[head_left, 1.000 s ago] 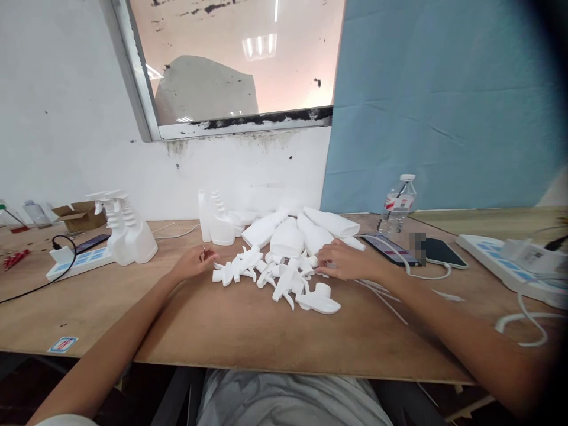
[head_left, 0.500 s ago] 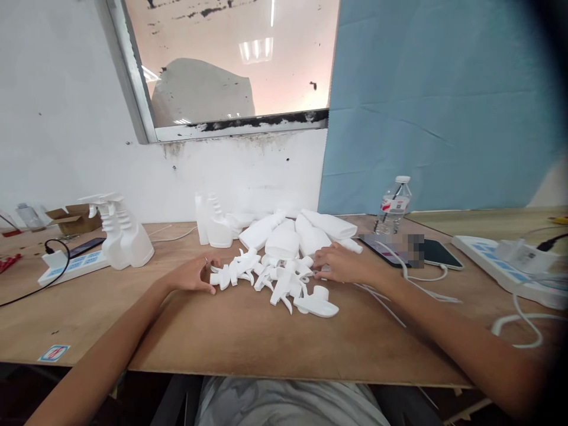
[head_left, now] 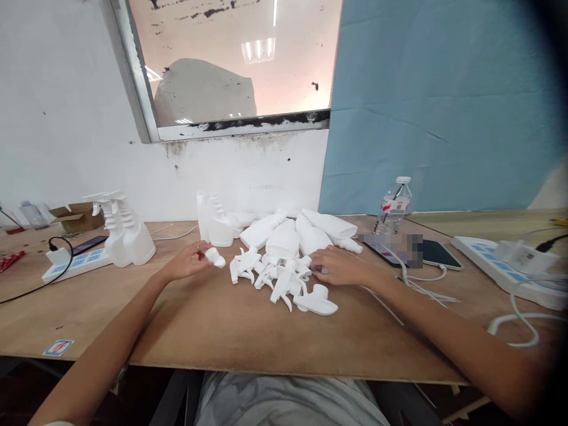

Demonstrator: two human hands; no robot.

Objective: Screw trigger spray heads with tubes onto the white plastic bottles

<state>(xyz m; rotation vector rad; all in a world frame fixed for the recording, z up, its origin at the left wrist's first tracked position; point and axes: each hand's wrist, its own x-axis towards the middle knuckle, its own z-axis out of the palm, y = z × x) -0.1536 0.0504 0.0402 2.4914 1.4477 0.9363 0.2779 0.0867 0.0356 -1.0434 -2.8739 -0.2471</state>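
Note:
My left hand (head_left: 191, 261) pinches a white trigger spray head (head_left: 215, 257) just above the table, left of a pile of similar spray heads (head_left: 284, 281). My right hand (head_left: 333, 264) rests at the pile's right edge with its fingers curled; whatever lies under the fingertips is hidden. Behind the pile, several white bottles (head_left: 283, 239) lie on their sides. Two white bottles without heads (head_left: 220, 231) stand just left of them. A spray head lying nearest the front (head_left: 317, 302) has its cap part facing up.
Two bottles with spray heads (head_left: 133, 239) stand at the left beside a power strip (head_left: 95, 260) and a cardboard box (head_left: 75, 218). To the right are a clear water bottle (head_left: 394, 204), phones (head_left: 439, 254), white cables and another power strip (head_left: 501, 266). A wall stands behind.
My left hand has drawn back a little to the left from the pile, taking a spray head out of it. The right hand has barely moved.

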